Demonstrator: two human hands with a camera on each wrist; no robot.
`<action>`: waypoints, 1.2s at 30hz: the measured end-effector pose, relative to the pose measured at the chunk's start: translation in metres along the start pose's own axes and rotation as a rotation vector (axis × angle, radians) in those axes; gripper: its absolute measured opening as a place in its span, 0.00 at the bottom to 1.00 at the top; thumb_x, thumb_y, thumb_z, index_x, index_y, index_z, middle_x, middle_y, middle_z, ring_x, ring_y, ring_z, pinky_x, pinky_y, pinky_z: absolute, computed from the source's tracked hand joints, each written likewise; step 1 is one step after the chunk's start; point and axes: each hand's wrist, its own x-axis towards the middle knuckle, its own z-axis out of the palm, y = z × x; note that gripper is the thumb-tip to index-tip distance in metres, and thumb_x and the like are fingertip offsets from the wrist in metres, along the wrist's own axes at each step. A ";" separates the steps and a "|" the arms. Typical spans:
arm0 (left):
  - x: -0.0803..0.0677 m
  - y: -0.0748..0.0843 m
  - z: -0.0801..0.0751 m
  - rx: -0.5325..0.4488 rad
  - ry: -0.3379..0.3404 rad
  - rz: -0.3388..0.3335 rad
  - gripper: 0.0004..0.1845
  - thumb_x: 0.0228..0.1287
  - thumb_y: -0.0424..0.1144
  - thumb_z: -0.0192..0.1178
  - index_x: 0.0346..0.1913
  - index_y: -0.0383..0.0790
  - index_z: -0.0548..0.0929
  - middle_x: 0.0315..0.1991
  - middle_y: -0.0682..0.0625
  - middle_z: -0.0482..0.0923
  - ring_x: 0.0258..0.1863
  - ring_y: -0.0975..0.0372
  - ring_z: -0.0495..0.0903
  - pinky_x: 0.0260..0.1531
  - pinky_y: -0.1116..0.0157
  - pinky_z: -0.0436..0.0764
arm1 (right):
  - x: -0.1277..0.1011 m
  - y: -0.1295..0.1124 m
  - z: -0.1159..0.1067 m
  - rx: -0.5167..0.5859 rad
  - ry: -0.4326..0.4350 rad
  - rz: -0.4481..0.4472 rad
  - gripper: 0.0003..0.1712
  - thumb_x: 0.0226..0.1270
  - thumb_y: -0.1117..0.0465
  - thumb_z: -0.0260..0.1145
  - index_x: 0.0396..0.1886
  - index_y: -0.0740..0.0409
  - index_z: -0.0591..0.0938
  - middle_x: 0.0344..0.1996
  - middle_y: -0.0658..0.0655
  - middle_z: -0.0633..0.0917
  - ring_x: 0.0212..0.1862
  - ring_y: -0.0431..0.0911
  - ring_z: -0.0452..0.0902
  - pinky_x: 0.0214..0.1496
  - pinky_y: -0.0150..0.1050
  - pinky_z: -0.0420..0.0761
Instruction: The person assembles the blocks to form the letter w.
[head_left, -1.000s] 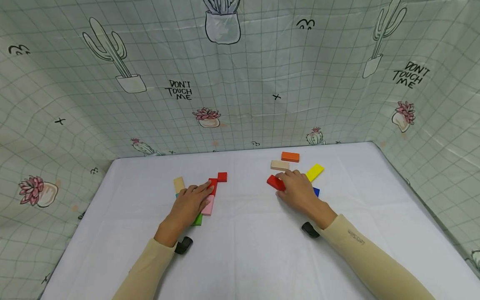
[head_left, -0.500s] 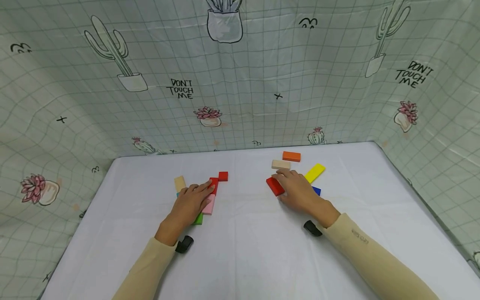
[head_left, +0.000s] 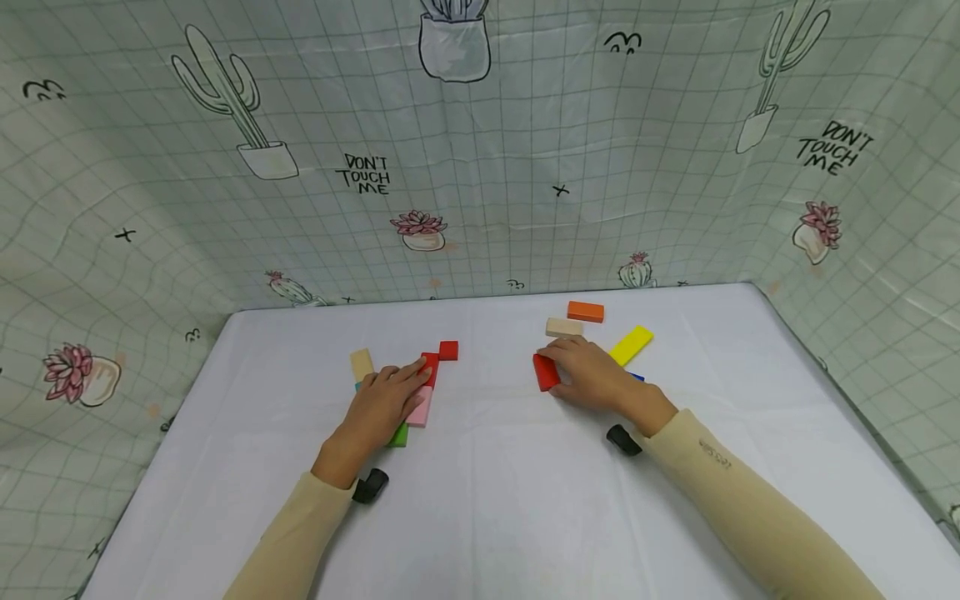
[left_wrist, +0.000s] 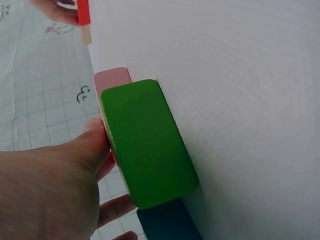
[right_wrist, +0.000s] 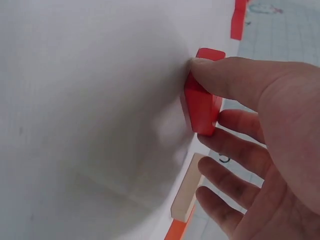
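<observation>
At the right, my right hand (head_left: pixel 592 375) pinches a red wooden block (head_left: pixel 546 373) between thumb and fingers. In the right wrist view the thumb lies along one side of this block (right_wrist: pixel 200 107). On the left, my left hand (head_left: pixel 377 410) rests palm down over a group of blocks, its fingers extended. Its fingertips lie on another red block (head_left: pixel 431 369), which meets a pink block (head_left: pixel 420 408). A green block (left_wrist: pixel 150 142) lies under the hand, beside a dark blue-teal block (left_wrist: pixel 167 220). A beige block (head_left: pixel 362 364) shows past the knuckles.
A small red block (head_left: pixel 448 351) touches the group's far corner. Around my right hand lie a beige block (head_left: pixel 564 327), an orange block (head_left: pixel 586 312), a yellow block (head_left: pixel 632 344) and a mostly hidden blue block (head_left: pixel 638 377). A patterned cloth (head_left: pixel 495 167) hangs behind the white table (head_left: pixel 480 500).
My right hand has turned the red block to stand more lengthwise and shifted slightly left with it. The left hand stays in place on its blocks.
</observation>
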 end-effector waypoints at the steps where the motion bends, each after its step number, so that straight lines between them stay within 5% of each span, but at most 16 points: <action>1: 0.000 0.000 0.000 -0.003 -0.003 -0.002 0.26 0.77 0.41 0.63 0.74 0.37 0.77 0.76 0.42 0.72 0.67 0.43 0.75 0.63 0.42 0.76 | 0.001 0.000 0.000 0.002 -0.002 -0.002 0.32 0.66 0.62 0.78 0.68 0.67 0.80 0.64 0.65 0.82 0.68 0.62 0.74 0.72 0.59 0.75; 22: 0.000 0.003 -0.004 -0.006 -0.032 -0.016 0.27 0.78 0.41 0.62 0.75 0.37 0.76 0.77 0.41 0.71 0.68 0.43 0.75 0.66 0.42 0.74 | 0.040 -0.051 0.015 0.021 0.012 -0.122 0.33 0.68 0.58 0.78 0.69 0.64 0.80 0.64 0.62 0.83 0.65 0.58 0.77 0.70 0.52 0.78; 36: 0.002 0.004 -0.002 -0.029 -0.034 -0.043 0.27 0.78 0.41 0.62 0.75 0.38 0.76 0.77 0.42 0.70 0.68 0.44 0.75 0.67 0.42 0.74 | 0.056 -0.073 0.021 0.042 -0.032 -0.117 0.33 0.69 0.60 0.77 0.70 0.65 0.79 0.65 0.62 0.83 0.66 0.58 0.76 0.70 0.52 0.78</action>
